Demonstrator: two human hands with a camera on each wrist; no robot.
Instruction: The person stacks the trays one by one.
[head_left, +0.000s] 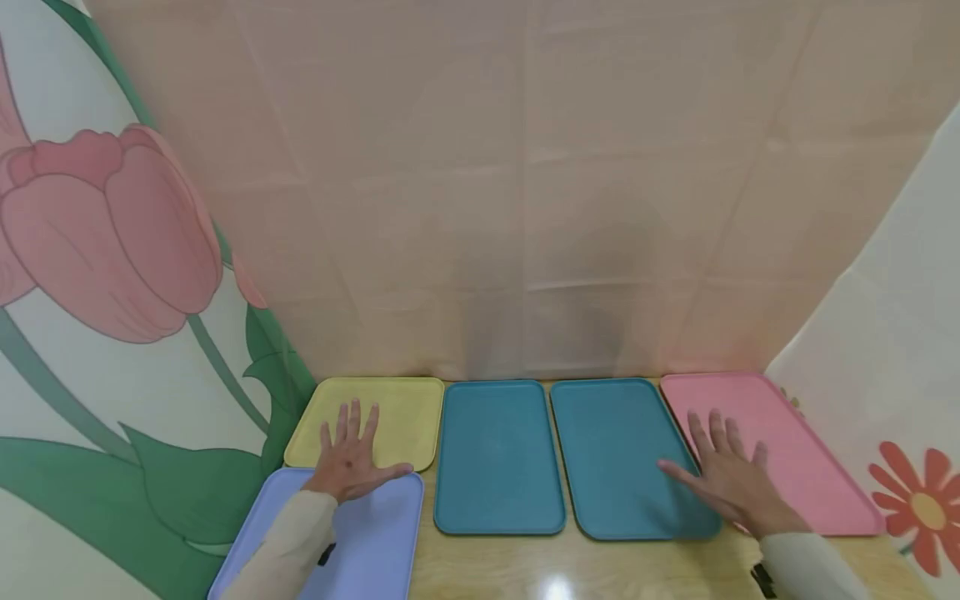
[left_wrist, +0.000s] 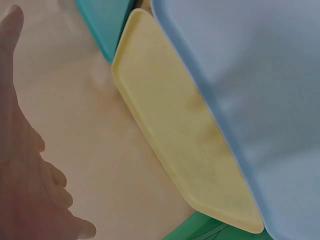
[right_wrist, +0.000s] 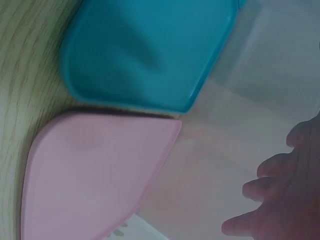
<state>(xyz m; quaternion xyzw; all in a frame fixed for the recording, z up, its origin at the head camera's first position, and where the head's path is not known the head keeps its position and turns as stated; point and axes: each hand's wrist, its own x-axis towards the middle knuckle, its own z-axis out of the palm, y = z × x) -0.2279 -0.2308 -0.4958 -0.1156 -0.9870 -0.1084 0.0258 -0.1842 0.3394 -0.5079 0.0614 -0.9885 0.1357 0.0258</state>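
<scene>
While below both hands (head_left: pixel 348 467) (head_left: pixel 737 487) — trays (head_left: pixel 386 533) (head_left: pixel 618 450), shadows (right_wrist: pixel 142 47) inside.

Straight ahead of me a pinkish-beige sheet (head_left: pixel 517 208) rises behind the bench (head_left: pixel 517 567), its fold lines crossing in a loose grid, with soft shadows low down near the middle. On the left stands a white panel (head_left: pixel 90 367) printed with a big pink tulip (head_left: pixel 112 233) and broad green leaves (head_left: pixel 202 492). Over on the right, a second white panel (head_left: pixel 900 292) carries a red-petalled flower (head_left: pixel 928 510), yellow at its centre. The bench is pale wood-grain, and light glints off its near edge.
</scene>
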